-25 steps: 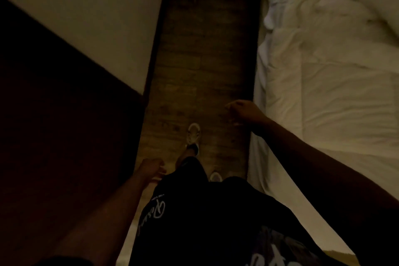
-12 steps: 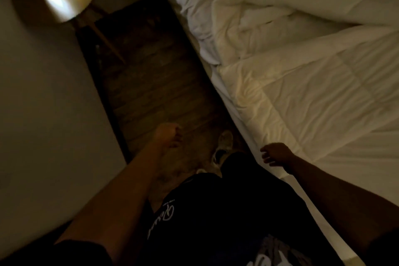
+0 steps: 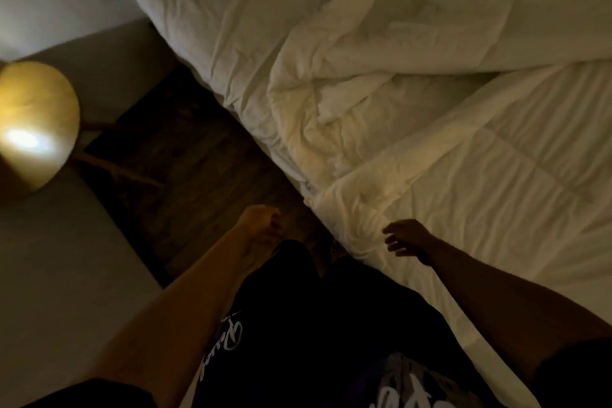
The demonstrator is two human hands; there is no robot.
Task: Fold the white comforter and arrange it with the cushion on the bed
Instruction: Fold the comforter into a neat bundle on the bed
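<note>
The white comforter [image 3: 430,116] lies rumpled across the bed, bunched in the middle and hanging over the near edge. A white pillow or cushion [image 3: 212,10] lies at the head of the bed, top left. My right hand [image 3: 405,237] hovers over the comforter's edge with its fingers loosely spread, holding nothing. Over the dark floor beside the bed, my left hand [image 3: 261,223] hangs with fingers loosely curled and nothing in it.
A lit round lamp [image 3: 33,122] on wooden legs stands at the left by a pale wall [image 3: 66,275]. A narrow strip of dark wooden floor [image 3: 185,162] runs between wall and bed. My dark trousers fill the bottom middle.
The view has swung right and toward the head of the bed, bringing the lamp and pillow in. My right hand has moved from over the floor to the comforter's edge.
</note>
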